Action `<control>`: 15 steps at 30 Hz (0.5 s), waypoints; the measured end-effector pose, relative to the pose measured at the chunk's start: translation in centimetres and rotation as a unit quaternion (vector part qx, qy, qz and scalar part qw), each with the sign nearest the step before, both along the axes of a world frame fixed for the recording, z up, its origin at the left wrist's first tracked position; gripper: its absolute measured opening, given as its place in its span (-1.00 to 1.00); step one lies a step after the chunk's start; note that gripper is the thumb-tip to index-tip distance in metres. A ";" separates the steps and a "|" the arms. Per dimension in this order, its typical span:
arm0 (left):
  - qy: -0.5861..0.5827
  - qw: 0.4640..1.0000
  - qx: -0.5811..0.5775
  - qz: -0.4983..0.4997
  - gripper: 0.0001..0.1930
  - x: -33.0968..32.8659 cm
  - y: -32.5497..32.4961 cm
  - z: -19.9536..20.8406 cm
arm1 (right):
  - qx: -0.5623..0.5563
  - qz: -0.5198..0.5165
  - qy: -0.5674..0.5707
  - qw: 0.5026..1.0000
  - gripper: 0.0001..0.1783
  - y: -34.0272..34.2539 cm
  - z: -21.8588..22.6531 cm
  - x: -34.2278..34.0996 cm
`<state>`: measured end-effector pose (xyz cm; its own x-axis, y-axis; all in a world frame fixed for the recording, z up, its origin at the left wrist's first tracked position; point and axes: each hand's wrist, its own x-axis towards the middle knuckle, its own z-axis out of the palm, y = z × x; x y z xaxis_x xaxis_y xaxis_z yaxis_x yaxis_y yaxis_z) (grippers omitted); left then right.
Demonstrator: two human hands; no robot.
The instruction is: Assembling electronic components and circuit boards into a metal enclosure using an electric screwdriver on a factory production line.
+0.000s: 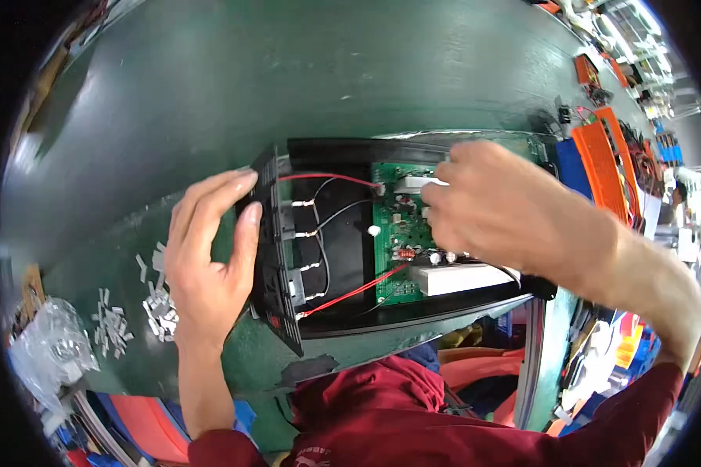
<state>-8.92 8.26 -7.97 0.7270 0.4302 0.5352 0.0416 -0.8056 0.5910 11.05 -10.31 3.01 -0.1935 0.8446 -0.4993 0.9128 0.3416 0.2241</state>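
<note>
Your left hand (210, 257), at centre left of the frame, is lying with its fingers spread and flat against the black end panel (273, 257) of an open black case (366, 148), steadying that panel upright. Your right hand (498, 206), at centre right, is reaching down into the case over the green circuit board (393, 261); its fingers are curled together above a white block (417, 184) on the board's upper edge, though whether they are pinching anything cannot be told. The case is sitting in the middle of the frame on the dark green worktop (288, 70), its near edge overhanging the worktop's front. A red wire (327, 178) is running from the panel to the top of the board, and a second red wire (350, 294) is crossing to its lower part, beside a long white component (459, 278). Small white pieces (117, 323) are lying scattered at lower left, next to a clear plastic bag (43, 346). Orange trays (607, 159) are standing at upper right.
</note>
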 end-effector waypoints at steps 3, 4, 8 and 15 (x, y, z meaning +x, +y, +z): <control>0.017 0.999 -0.038 -0.002 -0.86 0.6 -0.1 0.1 | 0.030 -0.110 0.124 0.986 -0.88 -1.4 1.3 2.3; 0.046 0.998 -0.051 0.011 -0.86 0.4 -0.4 0.7 | 0.045 -0.144 0.137 0.979 -0.86 -2.6 2.4 2.6; 0.061 0.997 0.008 0.035 -0.76 -2.8 2.9 -2.0 | 0.208 -0.345 0.362 0.841 -0.76 -11.1 1.8 4.6; 0.034 0.999 0.019 -0.032 -0.71 -2.0 4.3 -5.0 | 0.588 -0.633 0.291 0.411 -0.78 -37.4 -1.4 1.2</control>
